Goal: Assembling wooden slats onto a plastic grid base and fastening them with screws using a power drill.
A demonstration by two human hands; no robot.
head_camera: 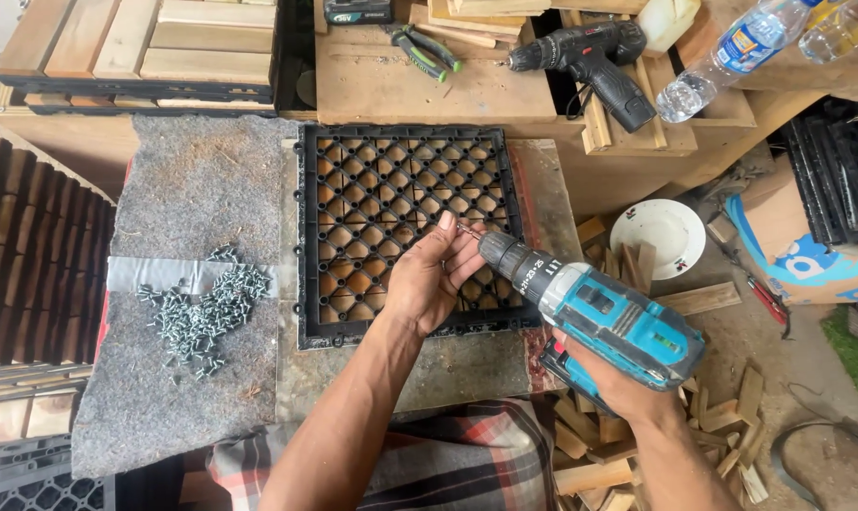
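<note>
The right hand (618, 383) is gripping the teal cordless drill (599, 312) while the left hand (429, 279) is pinching a screw at its bit over the black plastic lattice tile (405, 232) lying flat on the surface; keeping the bit square would help.

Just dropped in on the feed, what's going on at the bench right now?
A person sits at a bench with a black plastic grid tile lying flat in front of them. The right hand grips a teal cordless drill, its tip aimed at the tile. The left hand is at the drill's tip, fingers pinched there as if steadying a screw. A pile of loose screws lies on grey felt to the left. A second, black drill rests on the wood behind.
</note>
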